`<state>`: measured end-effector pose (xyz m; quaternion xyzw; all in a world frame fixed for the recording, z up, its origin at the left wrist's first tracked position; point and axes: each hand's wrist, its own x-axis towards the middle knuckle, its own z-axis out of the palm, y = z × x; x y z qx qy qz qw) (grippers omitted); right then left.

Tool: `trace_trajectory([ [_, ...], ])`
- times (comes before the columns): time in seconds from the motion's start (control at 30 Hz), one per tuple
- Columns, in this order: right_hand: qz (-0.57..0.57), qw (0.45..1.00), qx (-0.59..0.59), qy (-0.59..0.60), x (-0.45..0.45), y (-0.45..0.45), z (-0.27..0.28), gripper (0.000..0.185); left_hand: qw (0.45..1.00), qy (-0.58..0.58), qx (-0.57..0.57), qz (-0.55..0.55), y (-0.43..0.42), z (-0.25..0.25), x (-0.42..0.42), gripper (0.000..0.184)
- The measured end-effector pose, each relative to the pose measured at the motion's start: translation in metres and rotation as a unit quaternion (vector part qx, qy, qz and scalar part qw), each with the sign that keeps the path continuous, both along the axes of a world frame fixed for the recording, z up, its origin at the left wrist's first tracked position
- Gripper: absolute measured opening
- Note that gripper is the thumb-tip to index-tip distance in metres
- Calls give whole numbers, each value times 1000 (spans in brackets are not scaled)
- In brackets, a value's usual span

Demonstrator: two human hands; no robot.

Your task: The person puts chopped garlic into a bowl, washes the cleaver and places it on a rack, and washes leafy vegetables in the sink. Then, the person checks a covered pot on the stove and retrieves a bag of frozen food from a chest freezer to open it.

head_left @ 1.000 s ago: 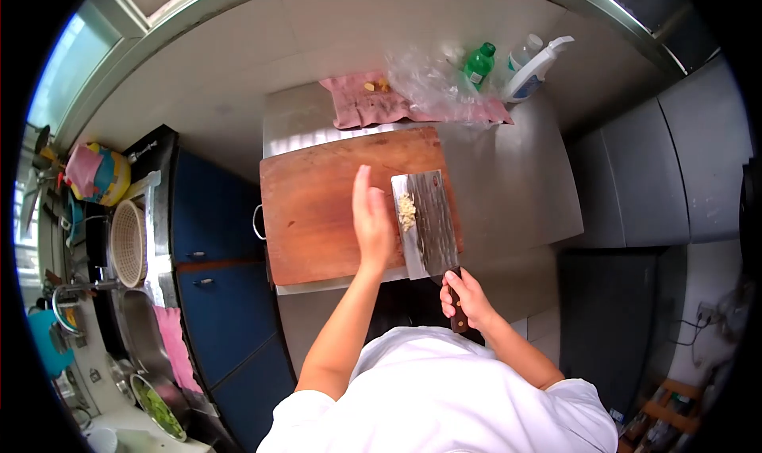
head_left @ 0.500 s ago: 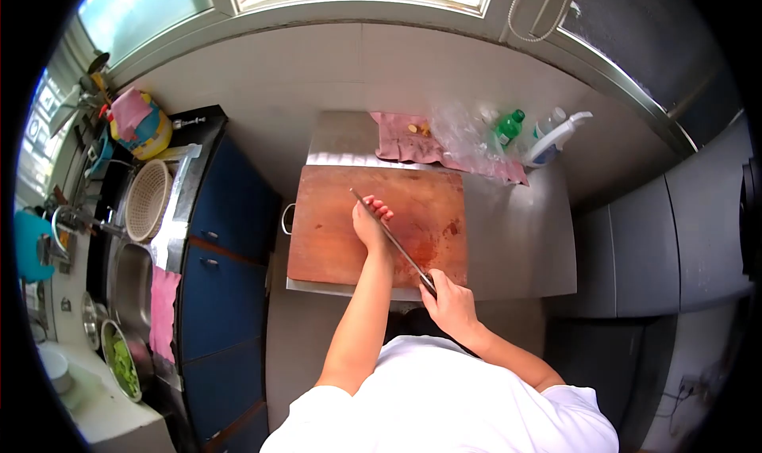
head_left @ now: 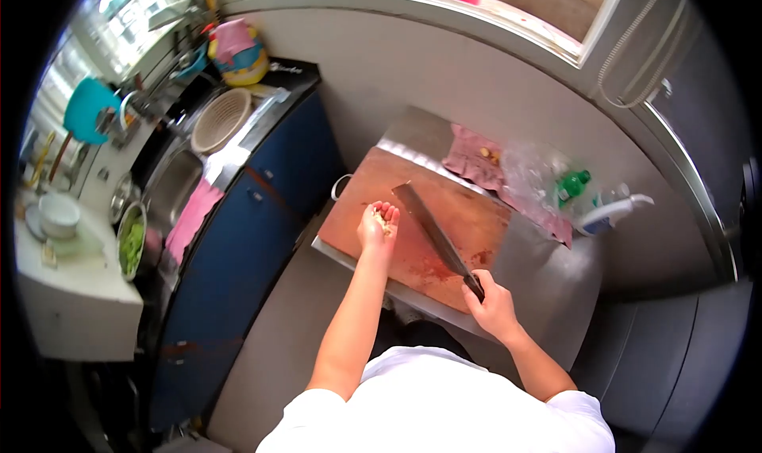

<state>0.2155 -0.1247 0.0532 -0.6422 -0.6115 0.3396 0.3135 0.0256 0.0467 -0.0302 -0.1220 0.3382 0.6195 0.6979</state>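
Note:
My left hand (head_left: pixel 376 229) is turned palm up above the left part of the wooden cutting board (head_left: pixel 361 191), its fingers curled into a cup. Small pale chopped pieces (head_left: pixel 385 224) rest in that palm; they look like garlic or ginger, but I cannot tell which. My right hand (head_left: pixel 494 304) grips the dark handle of a long kitchen knife (head_left: pixel 435 235) at the board's near right edge. The blade slants over the board toward the far left, its tip to the right of my left fingers. Reddish wet stains mark the board near the blade.
A pink cloth (head_left: pixel 468 155) with yellowish pieces, a crumpled plastic bag (head_left: pixel 524 171), a green bottle (head_left: pixel 573 185) and a white spray bottle (head_left: pixel 611 215) line the table's back. Leftward is a counter with a sink (head_left: pixel 173 187), a woven basket (head_left: pixel 222 120) and a bowl of greens (head_left: pixel 131 247).
My left hand has come away from the blade, and its palm now shows the pale pieces. The knife has separated to the right. My view has turned leftward, showing more of the sink counter.

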Motion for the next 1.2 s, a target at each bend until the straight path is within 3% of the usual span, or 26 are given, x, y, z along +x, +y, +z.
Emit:
trace_trajectory([
  [0.07,60,979,138,-138,-6,4,-2,23,986,120,13,116,2,-2,-5,16],
  [0.13,80,964,185,-174,-17,4,-11,28,976,189,3,110,-3,1,-13,15],
  [0.2,134,945,216,-205,-26,2,-11,32,975,73,70,196,-1,-19,-22,16],
  [0.33,205,935,202,-209,-24,-4,2,37,970,55,-28,234,-6,-25,-36,14],
  [0.47,238,929,194,-208,-12,-8,25,34,977,6,-12,213,-20,-19,-46,11],
  [0.6,173,972,122,-103,-4,-6,42,22,983,-47,-4,176,-25,-15,-51,13],
  [0.67,139,962,196,-132,6,9,26,25,989,-21,-18,143,-39,-11,-58,15],
  [0.73,139,935,239,-222,13,31,9,37,981,-139,109,82,-53,-19,-71,19],
  [0.8,137,911,275,-276,24,58,-26,38,963,-205,156,76,-79,-15,-85,19],
  [1.0,149,862,287,-390,27,93,-76,34,955,-158,200,149,-177,25,-149,22],
  [1.13,175,866,279,-377,18,96,-84,32,932,-159,207,250,-266,24,-210,20],
  [1.2,143,829,320,-436,24,104,-110,32,916,-145,230,296,-322,19,-241,20],
])
